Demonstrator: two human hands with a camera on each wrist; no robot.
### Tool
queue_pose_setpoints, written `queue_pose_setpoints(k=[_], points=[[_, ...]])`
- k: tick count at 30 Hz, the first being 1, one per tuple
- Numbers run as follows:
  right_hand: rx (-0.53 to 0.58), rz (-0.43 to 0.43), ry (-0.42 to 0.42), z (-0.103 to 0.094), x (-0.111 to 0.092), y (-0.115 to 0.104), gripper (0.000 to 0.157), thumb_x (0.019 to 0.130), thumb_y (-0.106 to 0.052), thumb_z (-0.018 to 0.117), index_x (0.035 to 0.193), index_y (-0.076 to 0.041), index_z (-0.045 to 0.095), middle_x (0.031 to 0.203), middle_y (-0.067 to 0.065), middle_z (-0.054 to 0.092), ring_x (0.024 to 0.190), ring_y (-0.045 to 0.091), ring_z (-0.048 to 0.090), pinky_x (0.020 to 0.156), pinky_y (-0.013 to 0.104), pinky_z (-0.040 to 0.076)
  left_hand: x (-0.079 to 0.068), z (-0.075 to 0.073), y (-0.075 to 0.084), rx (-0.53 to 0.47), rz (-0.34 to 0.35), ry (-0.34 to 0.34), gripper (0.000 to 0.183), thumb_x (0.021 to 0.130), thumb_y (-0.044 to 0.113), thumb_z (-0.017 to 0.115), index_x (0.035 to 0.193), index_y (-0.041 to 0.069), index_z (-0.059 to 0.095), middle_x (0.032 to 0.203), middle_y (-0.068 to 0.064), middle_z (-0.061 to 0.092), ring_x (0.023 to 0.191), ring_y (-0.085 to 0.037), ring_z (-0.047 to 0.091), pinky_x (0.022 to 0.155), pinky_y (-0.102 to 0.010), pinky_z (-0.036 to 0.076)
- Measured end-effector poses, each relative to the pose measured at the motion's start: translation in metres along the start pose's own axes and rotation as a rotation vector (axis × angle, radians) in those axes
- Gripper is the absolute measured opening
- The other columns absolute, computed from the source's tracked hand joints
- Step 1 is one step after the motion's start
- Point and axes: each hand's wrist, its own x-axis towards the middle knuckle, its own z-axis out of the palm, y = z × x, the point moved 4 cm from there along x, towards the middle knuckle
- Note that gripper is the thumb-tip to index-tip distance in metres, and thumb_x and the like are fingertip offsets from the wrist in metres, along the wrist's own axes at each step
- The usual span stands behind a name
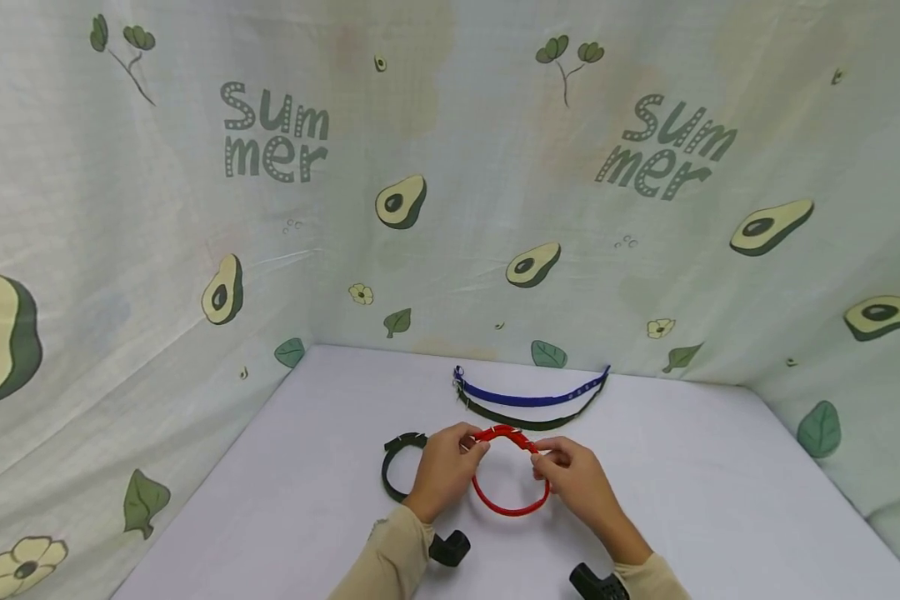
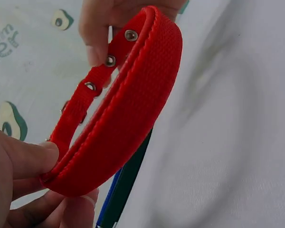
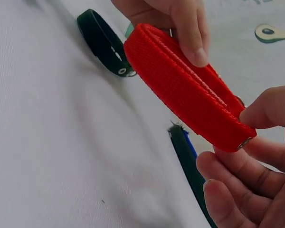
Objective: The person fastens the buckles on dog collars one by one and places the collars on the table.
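A red collar (image 1: 512, 512), bent round into a loop, is held up between both hands above the table. My left hand (image 1: 444, 468) pinches its left side between thumb and fingers. The right hand (image 1: 576, 479) pinches the opposite side. Metal eyelets and part of a buckle show on the red strap (image 2: 128, 118) in the left wrist view. In the right wrist view, its woven outer face and stitched edge are visible. A dark green collar (image 1: 387, 477), also looped, lies on the table beside my left hand, which partly hides it.
Toward the back of the white table (image 1: 690, 467), a blue collar (image 1: 528, 402) and a dark green collar (image 1: 536, 423) lie stretched out in curves. A curtain with avocado prints (image 1: 465, 125) hangs behind and along the sides.
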Motion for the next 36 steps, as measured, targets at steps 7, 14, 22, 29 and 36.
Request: queue_pose_setpoints(k=[7,14,22,29,36], points=[[-0.109,0.059,-0.008,-0.001,0.002,0.008,0.014,0.092,-0.014,0.07,0.099,-0.002,0.074,0.075,0.002,0.067,0.066,0.018,0.055,0.057,0.029,0.048,0.0,0.004,-0.001,0.054,-0.034,-0.053,0.021,0.089,0.018,0.078,0.106,0.007,0.074,0.076,0.006,0.063,0.066,-0.01,0.055,0.057,-0.022,0.05],[-0.143,0.069,0.015,0.0,0.002,0.017,0.015,0.093,-0.017,0.071,0.099,-0.004,0.074,0.076,0.001,0.069,0.064,0.017,0.06,0.061,0.029,0.05,-0.004,0.007,-0.002,0.056,-0.053,-0.073,0.028,0.086,0.02,0.08,0.109,0.007,0.072,0.079,0.003,0.065,0.063,-0.01,0.055,0.057,-0.022,0.052],[-0.111,0.063,0.034,0.003,-0.001,0.018,0.015,0.093,-0.016,0.071,0.101,-0.003,0.074,0.078,0.003,0.07,0.062,0.017,0.059,0.053,0.028,0.052,-0.003,0.008,-0.004,0.086,-0.04,-0.076,0.025,0.087,0.021,0.08,0.107,0.007,0.073,0.08,0.005,0.062,0.068,-0.012,0.053,0.058,-0.022,0.049],[-0.153,0.038,0.023,0.002,-0.002,0.017,0.015,0.091,-0.008,0.069,0.103,-0.003,0.076,0.079,0.002,0.07,0.067,0.017,0.057,0.058,0.028,0.05,-0.004,0.008,-0.004,0.083,-0.045,-0.109,0.023,0.088,0.017,0.078,0.107,0.006,0.072,0.079,0.004,0.062,0.064,-0.012,0.054,0.056,-0.022,0.05],[-0.161,0.025,0.007,0.003,-0.003,0.017,0.019,0.088,-0.003,0.065,0.104,-0.002,0.075,0.082,0.003,0.068,0.068,0.017,0.057,0.059,0.029,0.05,-0.006,0.006,-0.004,0.122,-0.053,-0.122,0.02,0.089,0.017,0.077,0.105,0.007,0.072,0.077,0.004,0.062,0.064,-0.012,0.054,0.056,-0.024,0.049]])
